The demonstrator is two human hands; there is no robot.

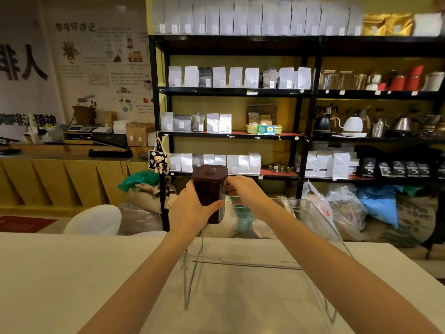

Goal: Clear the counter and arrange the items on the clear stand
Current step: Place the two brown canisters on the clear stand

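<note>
Nearest the camera, the pale, bare counter top (72, 285) carries the clear acrylic stand (252, 262), whose thin lower frame sits below both forearms and whose upper shelf rises to just under the grip.

The left hand (192, 208) is clamped on the dark brown, square-sided plastic canister with a matching lid (210, 192), thumb across its lower front face and fingers wrapped round the far side. The canister is upright, or close to it, and appears to be at the left end of the upper shelf; whether its base rests on the shelf or hangs just above it cannot be told. The right hand (243, 189) lies just beside the canister on the other side, fingers curled downward against or behind it. Whether they pinch anything is hidden.

The risks, as I judge them:
- The shelf edge is nearly invisible, so the base could land half off it and tip when released.
- The one-handed hold sits low on a tall body, so a nudge from the right hand could rock the canister.
- Pressing down on one end could shift or tilt the light stand.

Beyond the grip stands a black metal shelving unit (298, 136) lined with white pouches.
</note>
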